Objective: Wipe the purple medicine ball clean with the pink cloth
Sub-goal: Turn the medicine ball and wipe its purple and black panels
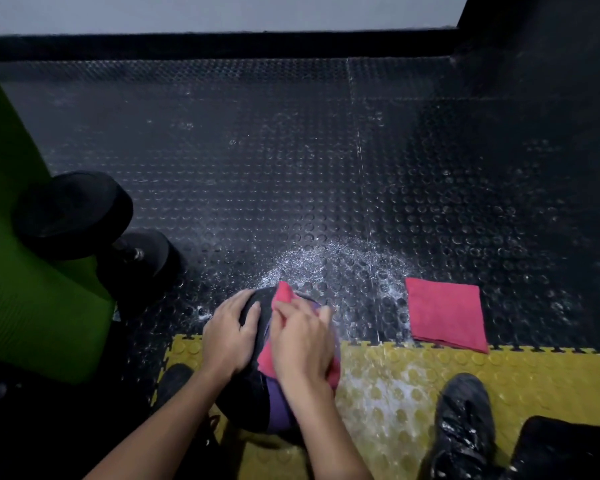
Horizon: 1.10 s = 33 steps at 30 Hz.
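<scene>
From the head camera: both hands are down on the purple medicine ball (279, 407), which sits on the floor right where the black studded mat (291, 168) meets the yellow tiles (533, 375). The left hand (231, 336) lies spread over the ball's black panel, fingers relaxed and following the curve, holding nothing. Just beside it, the right hand (302, 344) lies flat on the pink cloth (284, 293), pressing it against the top of the ball. The fingers look straight but a touch blurred, and the cloth pokes out beyond the fingertips and under the palm.

White specks (326, 265) dust the mat just beyond both hands. Out past the right hand a second folded pink cloth (445, 313) lies flat on the mat, its near edge over the yellow tiles. Nearer than that hand, a black shoe (461, 420) rests on the yellow. Away beyond the left hand there's a black dumbbell (73, 213), leaning against a green rolled mat (14, 271).
</scene>
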Each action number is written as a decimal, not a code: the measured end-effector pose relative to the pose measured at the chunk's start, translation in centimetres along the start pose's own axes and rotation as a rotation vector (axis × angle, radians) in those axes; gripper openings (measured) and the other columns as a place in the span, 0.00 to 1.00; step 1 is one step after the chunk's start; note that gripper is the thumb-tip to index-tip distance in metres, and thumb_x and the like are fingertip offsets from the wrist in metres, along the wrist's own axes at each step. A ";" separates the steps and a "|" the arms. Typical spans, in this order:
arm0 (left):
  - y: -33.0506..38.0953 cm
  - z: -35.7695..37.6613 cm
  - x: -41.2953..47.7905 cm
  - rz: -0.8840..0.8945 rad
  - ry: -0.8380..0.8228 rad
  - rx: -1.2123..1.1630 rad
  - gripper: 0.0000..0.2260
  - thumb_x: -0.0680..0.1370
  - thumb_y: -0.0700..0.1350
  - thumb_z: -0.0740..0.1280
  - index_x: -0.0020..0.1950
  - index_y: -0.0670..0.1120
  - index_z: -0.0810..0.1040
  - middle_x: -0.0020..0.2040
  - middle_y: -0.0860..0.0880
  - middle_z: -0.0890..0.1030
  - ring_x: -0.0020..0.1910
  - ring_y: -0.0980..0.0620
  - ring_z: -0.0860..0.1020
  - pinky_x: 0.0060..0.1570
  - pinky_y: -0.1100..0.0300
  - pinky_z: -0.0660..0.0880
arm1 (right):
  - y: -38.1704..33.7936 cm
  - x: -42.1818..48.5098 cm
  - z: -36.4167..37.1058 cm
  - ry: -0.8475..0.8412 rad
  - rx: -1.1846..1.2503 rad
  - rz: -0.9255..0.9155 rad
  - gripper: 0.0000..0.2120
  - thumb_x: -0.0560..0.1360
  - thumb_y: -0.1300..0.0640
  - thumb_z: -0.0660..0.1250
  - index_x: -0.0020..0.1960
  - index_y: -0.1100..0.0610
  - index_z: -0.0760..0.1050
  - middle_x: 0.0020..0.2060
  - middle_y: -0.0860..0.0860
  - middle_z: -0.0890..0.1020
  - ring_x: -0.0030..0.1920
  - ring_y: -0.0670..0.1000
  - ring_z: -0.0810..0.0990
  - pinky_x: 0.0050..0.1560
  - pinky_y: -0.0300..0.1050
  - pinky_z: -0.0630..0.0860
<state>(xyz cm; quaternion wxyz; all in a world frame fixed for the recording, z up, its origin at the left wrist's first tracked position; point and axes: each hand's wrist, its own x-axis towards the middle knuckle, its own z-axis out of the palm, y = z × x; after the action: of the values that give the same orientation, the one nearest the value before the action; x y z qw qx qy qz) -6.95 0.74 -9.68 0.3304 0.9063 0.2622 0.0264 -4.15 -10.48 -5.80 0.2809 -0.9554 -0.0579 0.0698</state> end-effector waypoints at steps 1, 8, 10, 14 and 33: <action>-0.2 -0.1 0.0 0.003 0.002 -0.013 0.26 0.73 0.56 0.54 0.66 0.46 0.75 0.66 0.49 0.75 0.66 0.50 0.71 0.64 0.58 0.64 | -0.4 -0.3 0.0 0.033 0.018 -0.052 0.11 0.75 0.48 0.61 0.54 0.43 0.78 0.55 0.40 0.78 0.54 0.53 0.71 0.49 0.46 0.69; 0.4 0.5 -0.2 0.078 -0.029 0.045 0.31 0.71 0.64 0.49 0.67 0.49 0.73 0.67 0.50 0.74 0.67 0.51 0.70 0.68 0.54 0.63 | 4.5 4.9 -1.1 -0.206 0.218 0.421 0.11 0.76 0.45 0.60 0.51 0.43 0.79 0.48 0.50 0.83 0.49 0.56 0.78 0.47 0.46 0.77; 0.1 0.5 0.2 0.106 -0.061 0.054 0.35 0.69 0.65 0.46 0.68 0.50 0.73 0.67 0.51 0.74 0.67 0.52 0.69 0.68 0.53 0.63 | 3.4 4.0 -1.1 -0.198 0.110 0.297 0.11 0.77 0.47 0.59 0.54 0.43 0.78 0.52 0.49 0.81 0.53 0.55 0.75 0.48 0.42 0.72; -0.8 -0.2 0.1 0.163 -0.070 0.013 0.34 0.70 0.64 0.48 0.67 0.48 0.74 0.66 0.49 0.75 0.67 0.51 0.71 0.66 0.60 0.61 | 0.7 0.7 -1.4 -0.163 0.002 -0.085 0.12 0.78 0.47 0.57 0.57 0.43 0.76 0.57 0.41 0.77 0.54 0.50 0.69 0.50 0.41 0.67; -0.4 0.1 -1.0 0.273 -0.092 0.058 0.30 0.73 0.63 0.47 0.68 0.51 0.72 0.68 0.52 0.73 0.70 0.51 0.67 0.70 0.47 0.61 | 5.5 5.4 -0.9 -0.318 0.168 0.347 0.12 0.78 0.47 0.57 0.54 0.44 0.78 0.44 0.47 0.82 0.39 0.51 0.76 0.40 0.41 0.73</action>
<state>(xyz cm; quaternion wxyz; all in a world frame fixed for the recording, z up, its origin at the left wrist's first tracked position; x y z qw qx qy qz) -8.02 0.45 -9.89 0.3090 0.9430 0.1217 0.0217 1.71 -14.77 -8.62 0.3305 -0.9013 0.0694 0.2712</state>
